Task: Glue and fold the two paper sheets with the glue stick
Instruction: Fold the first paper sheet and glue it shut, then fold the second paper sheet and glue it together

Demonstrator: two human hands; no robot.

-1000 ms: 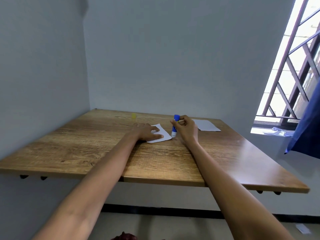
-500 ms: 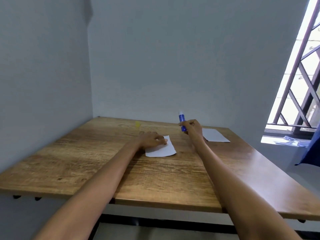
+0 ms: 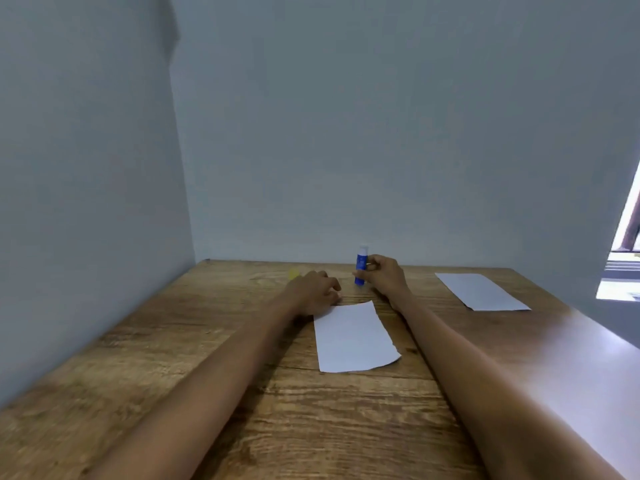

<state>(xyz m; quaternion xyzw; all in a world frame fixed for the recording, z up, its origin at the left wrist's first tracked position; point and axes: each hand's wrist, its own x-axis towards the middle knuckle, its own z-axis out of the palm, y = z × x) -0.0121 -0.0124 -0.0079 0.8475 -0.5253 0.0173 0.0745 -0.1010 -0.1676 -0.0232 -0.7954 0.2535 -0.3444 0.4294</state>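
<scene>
Head view: the right hand (image 3: pixel 384 276) grips the glue stick (image 3: pixel 361 270) around its blue barrel and holds it upright, base on or just above the table (image 3: pixel 173 358) near the far edge; contact with the wood cannot be confirmed. The tip looks pale and uncapped. The left hand (image 3: pixel 313 292) rests on the table with fingers curled at the far left corner of the near paper sheet (image 3: pixel 353 337); whether it pinches that corner or merely presses it cannot be told. This sheet lies flat at the middle of the surface, its near right corner lifted slightly. The second paper sheet (image 3: pixel 479 291) lies flat toward the far right corner, well apart from both hands. A small yellow object (image 3: pixel 294 274), possibly the cap, sits beyond the left hand near the far edge.

Handling assessment: the sheets are judged very light, limp and easily creased; they are likely to slide on the wood under a glue stroke, so each should be pinned at a corner or edge by the free hand. The stick is rigid and light, best held mid-barrel as at present.

The surface is a wood-grain tabletop set into a corner of plain grey walls (image 3: pixel 381 133). A bright window (image 3: pixel 623 265) opens at the right edge of the view.
</scene>
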